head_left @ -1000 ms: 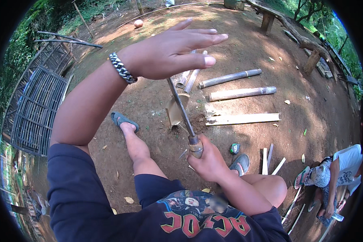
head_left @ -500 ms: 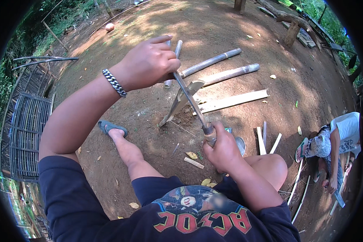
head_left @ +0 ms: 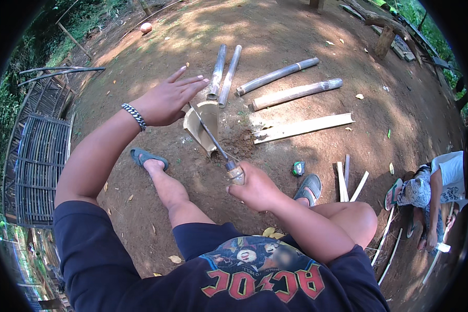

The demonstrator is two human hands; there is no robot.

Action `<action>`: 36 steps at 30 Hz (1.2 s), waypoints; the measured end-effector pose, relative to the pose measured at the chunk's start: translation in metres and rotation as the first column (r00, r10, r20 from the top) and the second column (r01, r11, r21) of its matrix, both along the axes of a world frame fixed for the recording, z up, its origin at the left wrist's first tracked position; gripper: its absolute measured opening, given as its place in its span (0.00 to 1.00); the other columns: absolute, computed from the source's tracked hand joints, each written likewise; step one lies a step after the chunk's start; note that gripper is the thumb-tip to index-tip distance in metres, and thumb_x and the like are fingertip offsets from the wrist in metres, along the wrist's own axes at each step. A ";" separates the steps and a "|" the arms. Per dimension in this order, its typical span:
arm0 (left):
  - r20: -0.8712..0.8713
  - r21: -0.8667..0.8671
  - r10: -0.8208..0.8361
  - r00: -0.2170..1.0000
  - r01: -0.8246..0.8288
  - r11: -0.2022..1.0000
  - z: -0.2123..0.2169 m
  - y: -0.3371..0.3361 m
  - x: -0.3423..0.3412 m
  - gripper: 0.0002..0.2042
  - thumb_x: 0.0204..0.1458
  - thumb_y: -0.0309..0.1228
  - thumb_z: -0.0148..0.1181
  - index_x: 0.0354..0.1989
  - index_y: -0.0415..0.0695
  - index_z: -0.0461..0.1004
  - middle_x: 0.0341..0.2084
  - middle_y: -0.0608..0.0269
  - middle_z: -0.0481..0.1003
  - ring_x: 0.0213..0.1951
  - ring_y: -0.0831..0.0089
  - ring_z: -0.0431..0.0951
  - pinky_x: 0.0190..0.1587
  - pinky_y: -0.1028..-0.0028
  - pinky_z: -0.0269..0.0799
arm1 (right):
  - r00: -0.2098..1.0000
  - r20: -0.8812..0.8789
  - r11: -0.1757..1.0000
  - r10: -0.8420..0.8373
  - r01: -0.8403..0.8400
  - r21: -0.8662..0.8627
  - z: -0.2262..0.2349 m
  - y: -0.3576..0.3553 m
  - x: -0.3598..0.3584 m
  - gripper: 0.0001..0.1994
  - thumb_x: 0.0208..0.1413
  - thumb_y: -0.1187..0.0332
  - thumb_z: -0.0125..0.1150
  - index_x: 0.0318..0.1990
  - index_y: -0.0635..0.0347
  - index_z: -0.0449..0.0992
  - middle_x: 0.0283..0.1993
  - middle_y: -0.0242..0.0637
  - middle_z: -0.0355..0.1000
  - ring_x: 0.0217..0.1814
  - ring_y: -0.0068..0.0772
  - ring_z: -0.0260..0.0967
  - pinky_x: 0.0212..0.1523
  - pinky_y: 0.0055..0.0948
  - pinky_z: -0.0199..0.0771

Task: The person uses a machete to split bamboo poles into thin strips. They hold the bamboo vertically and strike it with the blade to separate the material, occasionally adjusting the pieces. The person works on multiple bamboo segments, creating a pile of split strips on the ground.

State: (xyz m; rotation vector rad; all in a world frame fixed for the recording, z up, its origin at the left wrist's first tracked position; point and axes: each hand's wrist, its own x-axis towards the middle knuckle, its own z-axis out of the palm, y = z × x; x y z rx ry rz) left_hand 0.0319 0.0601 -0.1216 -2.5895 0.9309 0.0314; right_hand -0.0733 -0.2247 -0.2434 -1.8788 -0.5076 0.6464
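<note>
My right hand grips the wooden handle of a machete. Its narrow blade slants up and left, edge-on to me. A split bamboo piece, pale inside, stands tilted on the dirt beneath the blade, partly hidden by it. Whether the blade touches the bamboo I cannot tell. My left hand, wearing a chain bracelet, is open with fingers stretched out beside the blade's far end. The thumb side is close to the blade tip; contact is unclear.
Bamboo lengths and a split half lie beyond. A tape measure sits near my right foot, beside bamboo strips. At right, a crouching person holds a blade. A bamboo-slat structure stands left.
My left hand has opened from a closed grip near the blade's far end and moved left. The machete has swung left and down. The bamboo piece now shows its hollow inside.
</note>
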 end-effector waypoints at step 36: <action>-0.177 -0.964 0.543 0.821 -0.035 -0.262 -0.144 0.050 -0.157 0.27 0.62 0.20 0.49 0.71 0.36 0.57 0.68 0.49 0.62 0.66 0.60 0.67 0.69 0.61 0.62 | 0.984 0.154 0.995 -0.095 0.092 0.027 -0.065 0.085 0.081 0.27 0.52 0.63 0.65 0.57 0.68 0.69 0.45 0.60 0.77 0.52 0.59 0.76 0.55 0.47 0.73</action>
